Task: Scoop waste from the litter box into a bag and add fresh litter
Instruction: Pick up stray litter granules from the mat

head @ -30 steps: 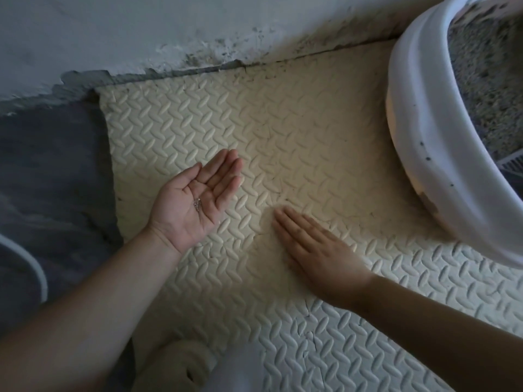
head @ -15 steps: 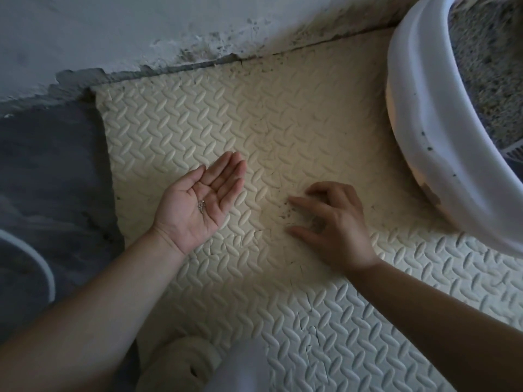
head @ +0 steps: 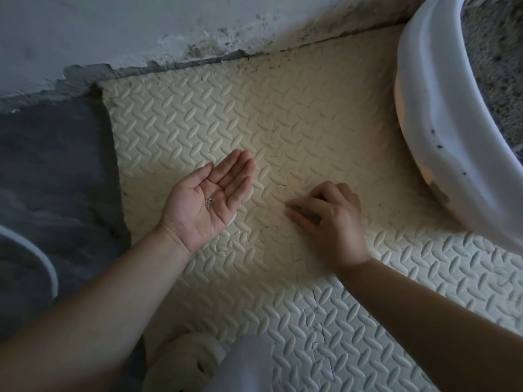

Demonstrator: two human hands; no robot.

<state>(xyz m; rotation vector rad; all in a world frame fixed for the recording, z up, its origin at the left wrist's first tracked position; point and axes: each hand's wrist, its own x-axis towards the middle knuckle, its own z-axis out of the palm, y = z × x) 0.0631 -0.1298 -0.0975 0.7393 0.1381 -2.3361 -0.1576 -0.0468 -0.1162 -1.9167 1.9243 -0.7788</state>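
A white litter box (head: 424, 108) holding grey litter (head: 498, 66) stands at the top right on a cream textured foam mat (head: 283, 123). My left hand (head: 198, 210) lies palm up and flat on the mat, with a few small litter grains (head: 209, 204) in the palm. My right hand (head: 331, 222) is palm down to its right, fingers curled. Its thumb and forefinger pinch together at tiny grains on the mat. The hands are a short gap apart. No scoop or bag is in view.
A stained, chipped wall (head: 141, 29) runs along the mat's far edge. Dark grey floor (head: 56, 179) lies left of the mat, with a white curved rim (head: 42, 264) at the left edge. A cream slipper (head: 184, 363) and my grey-clad knee (head: 243, 363) are at the bottom.
My right hand went from lying flat on the mat to curling its fingers and pinching at grains. My left hand stayed palm up, holding the grains.
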